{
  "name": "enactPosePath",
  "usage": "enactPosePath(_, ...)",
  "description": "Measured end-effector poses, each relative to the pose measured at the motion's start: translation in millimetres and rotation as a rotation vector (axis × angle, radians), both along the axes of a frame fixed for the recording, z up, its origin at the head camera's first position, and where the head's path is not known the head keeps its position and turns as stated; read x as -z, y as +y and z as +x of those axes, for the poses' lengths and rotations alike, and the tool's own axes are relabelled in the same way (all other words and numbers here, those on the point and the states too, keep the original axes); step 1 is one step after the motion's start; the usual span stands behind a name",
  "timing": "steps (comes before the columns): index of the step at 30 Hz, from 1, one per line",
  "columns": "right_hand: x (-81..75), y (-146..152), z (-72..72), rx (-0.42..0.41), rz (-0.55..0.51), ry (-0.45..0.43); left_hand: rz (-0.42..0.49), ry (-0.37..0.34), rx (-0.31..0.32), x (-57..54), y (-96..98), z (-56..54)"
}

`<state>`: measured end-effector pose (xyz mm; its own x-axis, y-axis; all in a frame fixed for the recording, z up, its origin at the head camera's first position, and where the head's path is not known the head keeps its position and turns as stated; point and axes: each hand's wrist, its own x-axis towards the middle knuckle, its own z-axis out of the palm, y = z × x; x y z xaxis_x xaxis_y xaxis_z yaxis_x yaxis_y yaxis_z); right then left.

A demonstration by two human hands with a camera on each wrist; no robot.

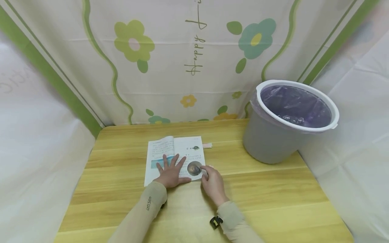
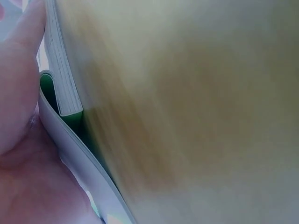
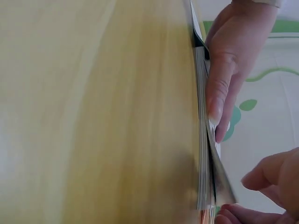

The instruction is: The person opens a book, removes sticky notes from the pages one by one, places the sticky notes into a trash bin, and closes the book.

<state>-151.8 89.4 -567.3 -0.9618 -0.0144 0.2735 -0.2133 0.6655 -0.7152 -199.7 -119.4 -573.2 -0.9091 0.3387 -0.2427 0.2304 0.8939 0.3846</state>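
An open book (image 1: 187, 142) with printed text and pictures lies on the wooden table. My left hand (image 1: 171, 173) rests with spread fingers across the middle of its pages, the thumb along the lower edge. At the lower right corner of the book is my right hand (image 1: 213, 184), its index finger by a round dark picture (image 1: 193, 168). A lifted page corner (image 3: 228, 189) shows in the right wrist view, close to the right fingertips, with a gap between thumb and finger. In the left wrist view the book's page block (image 2: 65, 79) stands beside the left hand.
A grey bin (image 1: 267, 141) with a white rim and purple liner stands at the back right of the table (image 1: 273, 202). A small paper tab (image 1: 207, 145) sticks out from the book's right side. Flower-patterned cloth (image 1: 170, 67) hangs behind the table.
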Motion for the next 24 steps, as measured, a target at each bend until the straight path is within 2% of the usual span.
enactPosePath(4, -2.8, -6.3, -1.1, 0.008, -0.092, 0.026, 0.002, -0.012, 0.001, 2.4, -1.6, -1.5)
enactPosePath(9, -12.2, -16.2, -4.6, 0.012, -0.305, -0.070, 0.065, -0.027, -0.017, 1.2, -2.7, -2.0)
enactPosePath(12, -17.3, -21.7, -6.6, 0.025, -0.395, -0.131, 0.124, -0.042, -0.040, 0.2, -5.7, -2.2)
enactPosePath(17, -23.1, -28.9, -5.9, 0.002, -0.392, -0.184, 0.217, -0.060, -0.090, -1.7, -16.7, -2.7)
enactPosePath(20, -21.6, -32.8, -5.8, -0.032, -0.364, -0.192, 0.249, -0.071, -0.086, -6.8, -25.2, -3.1)
enactPosePath(24, -17.1, -38.8, -6.5, -0.096, -0.315, -0.151, 0.269, -0.109, -0.063, -14.9, -37.9, -5.8)
